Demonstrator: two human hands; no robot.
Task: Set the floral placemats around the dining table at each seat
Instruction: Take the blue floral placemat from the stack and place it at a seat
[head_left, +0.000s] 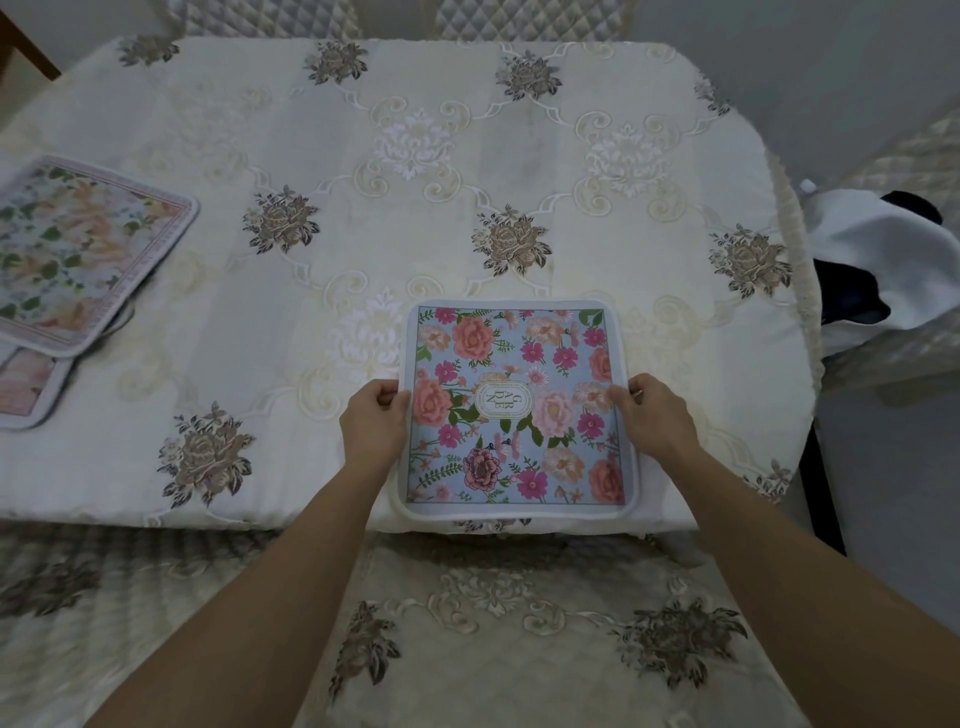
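While the blue floral placemat (514, 410) is lying at the near edge of the tablecloth (415, 208), I am pinching its side borders with left hand (375, 421) and right hand (657, 415); stacked placemats (78, 249) are sitting well left of my grip.

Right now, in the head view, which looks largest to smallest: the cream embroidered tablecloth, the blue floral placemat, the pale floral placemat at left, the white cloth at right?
1. Cream embroidered tablecloth
2. Blue floral placemat
3. Pale floral placemat and white cloth: both cut by the frame edge, so unranked.
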